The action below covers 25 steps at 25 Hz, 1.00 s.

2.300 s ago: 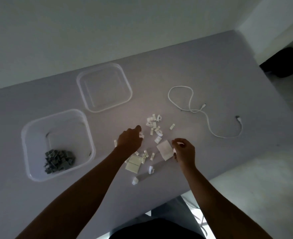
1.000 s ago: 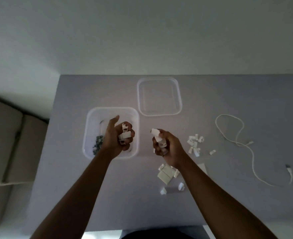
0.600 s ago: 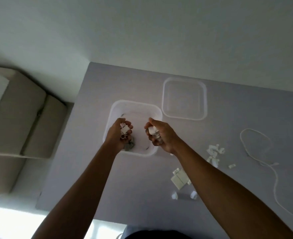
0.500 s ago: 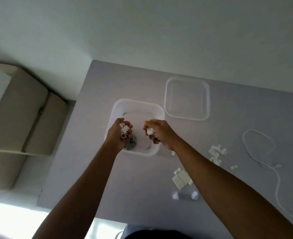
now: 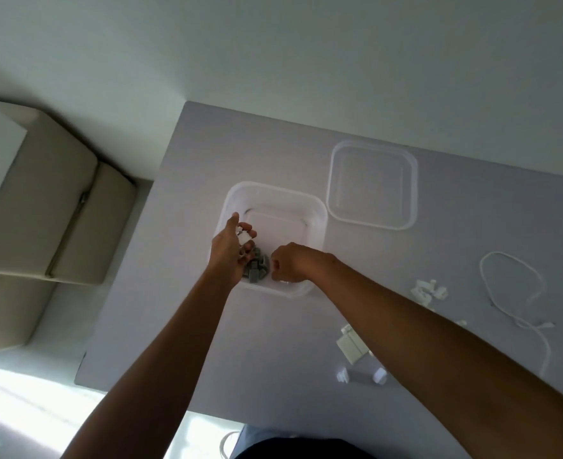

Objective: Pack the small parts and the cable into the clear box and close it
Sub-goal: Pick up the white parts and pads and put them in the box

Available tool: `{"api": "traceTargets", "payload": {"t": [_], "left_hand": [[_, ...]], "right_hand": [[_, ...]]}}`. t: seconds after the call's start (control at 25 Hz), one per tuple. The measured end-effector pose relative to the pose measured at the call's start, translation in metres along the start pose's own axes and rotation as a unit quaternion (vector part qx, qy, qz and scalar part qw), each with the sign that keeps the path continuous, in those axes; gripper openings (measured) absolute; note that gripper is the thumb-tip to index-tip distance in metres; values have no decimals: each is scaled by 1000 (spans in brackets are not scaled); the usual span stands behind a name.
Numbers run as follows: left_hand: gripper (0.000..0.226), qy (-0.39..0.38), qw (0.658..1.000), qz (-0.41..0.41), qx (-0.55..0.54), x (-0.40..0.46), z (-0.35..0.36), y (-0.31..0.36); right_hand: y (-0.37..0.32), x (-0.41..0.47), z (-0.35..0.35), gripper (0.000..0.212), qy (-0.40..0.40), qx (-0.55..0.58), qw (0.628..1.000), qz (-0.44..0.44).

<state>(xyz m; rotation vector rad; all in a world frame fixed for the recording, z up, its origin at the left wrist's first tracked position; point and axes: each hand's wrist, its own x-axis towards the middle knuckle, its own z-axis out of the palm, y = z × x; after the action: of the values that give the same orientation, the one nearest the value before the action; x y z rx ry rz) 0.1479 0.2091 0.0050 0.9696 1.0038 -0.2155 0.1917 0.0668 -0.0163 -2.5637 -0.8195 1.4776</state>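
Both hands work over the clear box (image 5: 316, 207); my left hand (image 5: 232, 248) pinches a few white parts (image 5: 244, 238) above the grey parts (image 5: 257, 270) already inside; my right hand (image 5: 290, 265) is curled knuckles-up in the box's near corner, its grasp hidden, so I cannot tell what it holds; loose white pieces (image 5: 427, 289) and flat tiles (image 5: 351, 347) wait on the table (image 5: 207, 160) to my right, the cable (image 5: 518, 303) beyond them, the lid (image 5: 373, 185) just beside the box at the far side. Likely risk: parts released too high could bounce off the rim and scatter.
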Motion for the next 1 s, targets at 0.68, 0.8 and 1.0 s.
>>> {"api": "traceTargets", "payload": {"t": [0.68, 0.8, 1.0], "left_hand": [[43, -131, 869, 125, 461, 13, 45, -47], [48, -144, 835, 146, 511, 14, 49, -59], [58, -171, 817, 186, 519, 7, 46, -64]], "right_hand": [[59, -103, 15, 28, 382, 430, 818, 22], [70, -105, 34, 26, 402, 462, 790, 38], [83, -108, 53, 27, 412, 517, 747, 68]]}}
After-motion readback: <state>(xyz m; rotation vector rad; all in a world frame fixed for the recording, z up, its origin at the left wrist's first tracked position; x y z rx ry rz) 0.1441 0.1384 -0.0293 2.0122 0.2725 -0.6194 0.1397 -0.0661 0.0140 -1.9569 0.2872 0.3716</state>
